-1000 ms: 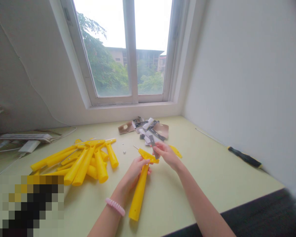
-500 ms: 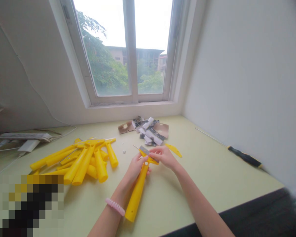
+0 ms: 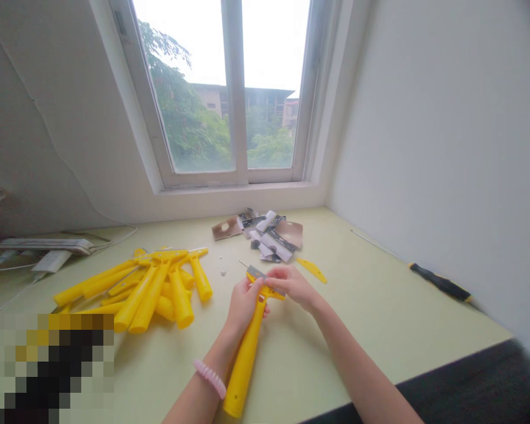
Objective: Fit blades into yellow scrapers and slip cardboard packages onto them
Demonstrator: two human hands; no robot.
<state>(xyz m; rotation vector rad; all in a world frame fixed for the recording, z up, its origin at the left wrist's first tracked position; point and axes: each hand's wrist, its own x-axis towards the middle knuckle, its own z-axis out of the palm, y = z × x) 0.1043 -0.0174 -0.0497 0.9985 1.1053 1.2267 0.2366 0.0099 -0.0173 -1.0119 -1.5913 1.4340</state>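
A yellow plastic scraper [image 3: 246, 359] lies slantwise before me, its handle end toward me. My left hand [image 3: 242, 305] is closed around its neck, just below the head. On the head rests a flat grey metal blade [image 3: 255, 272]. My right hand [image 3: 292, 286] pinches the blade at its right part, and those fingers cover some of the blade and head. A thin rod-like piece [image 3: 242, 263] shows just beyond the head's left end; I cannot make out what it belongs to. To the right of the head lies a loose flat yellow piece [image 3: 311, 270].
A heap of yellow scrapers [image 3: 161, 277] lies to the left. Small metal screws or nuts [image 3: 223, 272] sit between heap and hands. Cardboard packaging [image 3: 276, 242] is piled near the window. A long black-handled screwdriver [image 3: 439, 284] lies along the right wall. A power strip [image 3: 48, 244] stands far left.
The scraper has shifted slightly toward me, along with my hands. The blade has slid left on the head and now covers more of its left end.
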